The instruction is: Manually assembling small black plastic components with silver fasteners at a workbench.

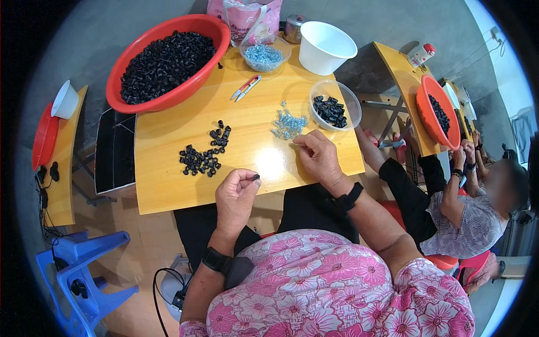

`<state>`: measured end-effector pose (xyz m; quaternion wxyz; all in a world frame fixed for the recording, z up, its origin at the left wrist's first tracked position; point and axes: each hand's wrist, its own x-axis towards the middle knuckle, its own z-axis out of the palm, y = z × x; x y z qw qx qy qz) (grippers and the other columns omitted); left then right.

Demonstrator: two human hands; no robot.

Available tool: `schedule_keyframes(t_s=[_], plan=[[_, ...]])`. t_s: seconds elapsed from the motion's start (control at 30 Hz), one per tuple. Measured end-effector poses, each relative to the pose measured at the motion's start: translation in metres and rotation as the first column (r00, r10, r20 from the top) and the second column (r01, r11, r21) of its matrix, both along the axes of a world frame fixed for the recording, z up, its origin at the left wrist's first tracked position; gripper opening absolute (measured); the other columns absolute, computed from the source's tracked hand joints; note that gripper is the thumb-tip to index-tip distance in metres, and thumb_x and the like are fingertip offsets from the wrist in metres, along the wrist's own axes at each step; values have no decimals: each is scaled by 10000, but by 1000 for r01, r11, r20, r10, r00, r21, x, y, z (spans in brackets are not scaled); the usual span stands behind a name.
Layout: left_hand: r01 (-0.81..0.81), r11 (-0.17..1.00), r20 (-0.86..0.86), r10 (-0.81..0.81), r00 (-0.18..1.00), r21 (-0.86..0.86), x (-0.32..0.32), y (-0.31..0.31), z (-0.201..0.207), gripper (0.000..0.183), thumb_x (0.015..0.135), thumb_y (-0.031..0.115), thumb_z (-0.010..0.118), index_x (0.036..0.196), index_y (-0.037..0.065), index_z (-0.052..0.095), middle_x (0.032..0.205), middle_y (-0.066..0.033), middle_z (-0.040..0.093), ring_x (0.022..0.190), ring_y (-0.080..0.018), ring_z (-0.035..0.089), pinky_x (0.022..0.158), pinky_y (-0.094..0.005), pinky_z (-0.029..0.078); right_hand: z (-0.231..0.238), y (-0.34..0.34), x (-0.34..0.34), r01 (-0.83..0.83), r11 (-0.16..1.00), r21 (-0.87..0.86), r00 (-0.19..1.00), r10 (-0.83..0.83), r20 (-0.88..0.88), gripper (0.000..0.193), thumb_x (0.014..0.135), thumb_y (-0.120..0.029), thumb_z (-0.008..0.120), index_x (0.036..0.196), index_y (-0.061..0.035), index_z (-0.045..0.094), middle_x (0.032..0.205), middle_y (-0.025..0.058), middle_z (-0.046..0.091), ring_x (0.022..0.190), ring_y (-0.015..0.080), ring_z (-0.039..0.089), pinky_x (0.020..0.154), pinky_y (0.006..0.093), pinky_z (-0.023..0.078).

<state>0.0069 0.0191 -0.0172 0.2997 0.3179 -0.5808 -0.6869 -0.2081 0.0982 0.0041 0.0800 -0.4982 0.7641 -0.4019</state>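
Note:
Over the near edge of the yellow wooden table (163, 194), my left hand (236, 201) pinches a small black plastic cap (256, 177) between thumb and forefinger. My right hand (319, 158) is closed in a pinch beside a loose heap of tiny clear-blue pieces (288, 124). Whatever lies between its fingertips is too small to name. Left of my hands, a group of small black caps (199, 160) is spread on the wood. Behind the right hand stands a clear plastic bowl (356, 111) holding black pieces (329, 111).
A large red basin (222, 50) heaped with black pieces fills the table's back left. Thread snips (246, 89), a bowl of clear-blue pieces (263, 54) and a white tub (325, 50) sit farther back. A blue stool (84, 264) is at lower left; a person (466, 216) works at right.

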Motion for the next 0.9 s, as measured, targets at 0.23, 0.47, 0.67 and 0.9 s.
schedule_keyframes(t_s=[0.23, 0.47, 0.67, 0.9], plan=[[6, 1000, -16, -6, 1000, 10, -1, 1, 3, 121, 873, -39, 596, 988, -11, 574, 893, 2, 599, 790, -38, 561, 714, -184, 462, 0, 0, 4, -53, 998, -36, 986, 47, -158, 70, 812, -59, 605, 848, -67, 665, 766, 142, 568, 689, 348, 592, 612, 411, 489], [-7, 1000, -25, 7, 1000, 29, -1, 2, 3, 127, 861, -29, 626, 979, -24, 580, 908, -42, 628, 813, -72, 602, 753, -207, 500, 1, -1, 6, -99, 995, 29, 965, 103, -242, 37, 806, -70, 589, 789, -71, 622, 749, 127, 548, 670, 343, 579, 601, 416, 489], [2, 1000, -9, -2, 1000, 23, -2, 2, 10, 135, 867, -34, 602, 1000, -17, 584, 912, -12, 612, 810, -51, 578, 737, -193, 473, 3, -1, 13, -221, 973, 58, 903, 227, -365, 45, 778, -41, 619, 802, -65, 589, 787, 110, 562, 727, 312, 599, 624, 387, 512], [2, 1000, 4, -2, 1000, -3, -3, 3, 9, 132, 866, -32, 607, 996, -15, 591, 906, -11, 619, 797, -46, 577, 730, -192, 473, -6, -1, 13, -335, 942, 3, 890, 318, -328, 152, 734, 44, 632, 853, -48, 622, 876, 112, 614, 733, 304, 633, 633, 360, 530]])
